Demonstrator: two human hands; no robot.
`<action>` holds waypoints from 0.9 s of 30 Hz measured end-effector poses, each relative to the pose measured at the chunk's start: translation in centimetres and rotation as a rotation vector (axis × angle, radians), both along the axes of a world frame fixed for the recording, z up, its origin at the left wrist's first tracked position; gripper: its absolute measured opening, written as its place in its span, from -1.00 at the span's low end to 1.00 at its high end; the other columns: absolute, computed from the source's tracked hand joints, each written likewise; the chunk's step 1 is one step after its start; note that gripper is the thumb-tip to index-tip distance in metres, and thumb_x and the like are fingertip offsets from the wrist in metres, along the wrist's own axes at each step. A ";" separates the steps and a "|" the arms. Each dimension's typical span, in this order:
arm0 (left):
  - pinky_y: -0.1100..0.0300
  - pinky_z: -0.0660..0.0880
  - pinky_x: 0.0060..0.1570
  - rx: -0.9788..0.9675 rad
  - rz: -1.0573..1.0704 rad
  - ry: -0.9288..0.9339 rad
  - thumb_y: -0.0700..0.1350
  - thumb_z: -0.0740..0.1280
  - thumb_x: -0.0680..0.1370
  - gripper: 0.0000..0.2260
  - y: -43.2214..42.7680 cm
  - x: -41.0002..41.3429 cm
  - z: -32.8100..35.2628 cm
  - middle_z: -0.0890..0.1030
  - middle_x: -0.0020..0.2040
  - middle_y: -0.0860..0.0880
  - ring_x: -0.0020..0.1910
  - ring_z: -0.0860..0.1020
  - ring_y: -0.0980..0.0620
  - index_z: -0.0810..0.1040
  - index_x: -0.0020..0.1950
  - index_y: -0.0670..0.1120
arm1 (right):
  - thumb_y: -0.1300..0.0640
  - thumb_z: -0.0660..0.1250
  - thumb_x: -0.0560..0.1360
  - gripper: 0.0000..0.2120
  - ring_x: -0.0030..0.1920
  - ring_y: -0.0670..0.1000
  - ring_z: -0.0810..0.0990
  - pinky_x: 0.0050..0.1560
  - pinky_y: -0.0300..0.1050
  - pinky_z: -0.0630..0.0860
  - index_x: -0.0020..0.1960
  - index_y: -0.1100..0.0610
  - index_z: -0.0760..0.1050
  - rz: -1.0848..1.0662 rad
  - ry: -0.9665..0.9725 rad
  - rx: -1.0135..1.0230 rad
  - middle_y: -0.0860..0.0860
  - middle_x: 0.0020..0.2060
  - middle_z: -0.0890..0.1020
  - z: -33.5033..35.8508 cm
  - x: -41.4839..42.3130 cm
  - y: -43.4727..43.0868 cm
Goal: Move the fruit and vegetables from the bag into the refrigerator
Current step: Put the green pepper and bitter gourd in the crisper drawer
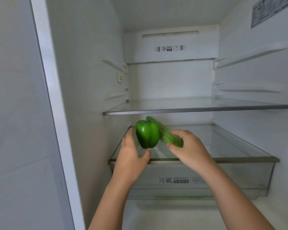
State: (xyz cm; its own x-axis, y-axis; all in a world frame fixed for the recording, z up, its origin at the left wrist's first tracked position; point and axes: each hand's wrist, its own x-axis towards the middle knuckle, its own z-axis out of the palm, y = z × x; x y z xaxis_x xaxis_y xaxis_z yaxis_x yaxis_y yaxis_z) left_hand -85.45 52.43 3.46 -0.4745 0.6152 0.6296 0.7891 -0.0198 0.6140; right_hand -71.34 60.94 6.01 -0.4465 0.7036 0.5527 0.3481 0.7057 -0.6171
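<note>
While both vegetables are held over a shelf, neither is set down yet in the open white refrigerator [171, 77]. Likely target is the lower glass shelf [223, 143], above the clear crisper drawer [173, 180].

Left hand [131, 156]: curled round the glossy green bell pepper [147, 134], thumb beneath, over the shelf's left front.

Right hand [189, 146]: pinches the near end of the long pale-green cucumber [170, 137], which slants back behind the pepper.

Bag is out of view, so the count left is unknown. Progress is judged early.
</note>
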 end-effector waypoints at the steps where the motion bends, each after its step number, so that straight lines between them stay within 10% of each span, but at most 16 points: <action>1: 0.47 0.08 0.13 0.011 0.004 0.034 -0.12 0.37 0.48 -0.31 -0.7 0.4 -0.2 0.22 0.46 -0.08 0.40 0.23 0.03 0.04 0.49 -0.11 | 0.11 0.29 0.48 -0.55 0.13 -0.05 0.45 0.04 -0.32 0.27 0.35 0.08 0.36 -0.011 0.011 0.031 0.01 0.23 0.45 -0.2 0.1 -0.7; 5: 0.39 0.15 0.19 0.050 0.002 0.176 -0.13 0.34 0.49 -0.44 -3.6 1.9 -1.6 0.37 0.33 -0.08 0.32 0.31 0.02 0.20 0.44 -0.14 | 0.13 0.29 0.48 -0.59 0.23 -0.03 0.41 0.13 -0.35 0.23 0.32 0.10 0.39 -0.058 0.030 0.140 -0.01 0.24 0.45 -1.4 0.7 -3.7; 11: -0.10 0.49 0.07 0.055 0.138 0.414 -0.03 0.16 0.42 -0.61 -7.9 3.4 -4.4 0.56 0.12 -0.14 0.07 0.52 -0.14 0.39 0.22 -0.13 | 0.25 0.52 0.23 -0.64 -0.01 0.25 0.62 0.04 0.40 0.38 0.01 0.24 0.59 -0.293 -0.134 0.421 0.23 0.01 0.62 -5.8 1.0 -8.1; 27: -0.10 0.49 0.06 -0.039 0.213 0.528 -0.10 0.18 0.45 -0.71 -21.5 5.6 -11.2 0.59 0.11 -0.17 0.13 0.53 -0.18 0.53 0.09 -0.18 | 0.25 0.53 0.23 -0.61 0.00 0.27 0.60 -0.04 0.33 0.52 0.05 0.26 0.58 -0.146 -0.218 0.385 0.24 0.04 0.61 -12.2 3.1 -21.7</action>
State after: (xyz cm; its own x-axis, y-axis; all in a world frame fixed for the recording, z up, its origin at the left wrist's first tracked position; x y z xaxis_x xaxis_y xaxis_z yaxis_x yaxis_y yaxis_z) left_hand -79.87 30.95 -7.77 -0.2173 0.5682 0.7937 0.9733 0.1878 0.1320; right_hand -68.29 39.24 -6.15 -0.4927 0.5301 0.6901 0.5536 0.8028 -0.2214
